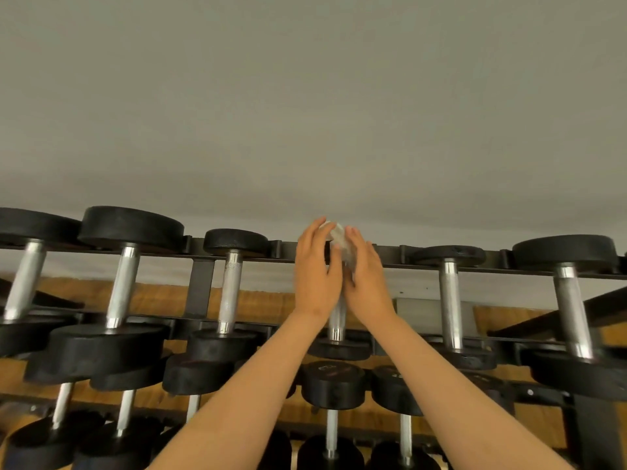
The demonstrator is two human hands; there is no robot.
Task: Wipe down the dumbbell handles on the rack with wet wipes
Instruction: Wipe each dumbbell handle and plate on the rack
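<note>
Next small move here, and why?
Probably lower the wet wipe and wrap it round the chrome handle just below. The left hand and right hand hold it between them near the handle's far end, and the bar below them shows bare.

Site logged as a gym, free-weights area. Basis, from the head view I am monitoring: a black steel rack (201, 283) spans the full frame width in several stacked tiers. Each tier carries dumbbells (130, 228) parked side by side, with round black heads and knurled chrome handles (231, 293). Head sizes differ along the row. Behind the rack is a plain grey wall (305, 96), and a wood-grain surface (152, 303) shows through the gaps between tiers.
</note>
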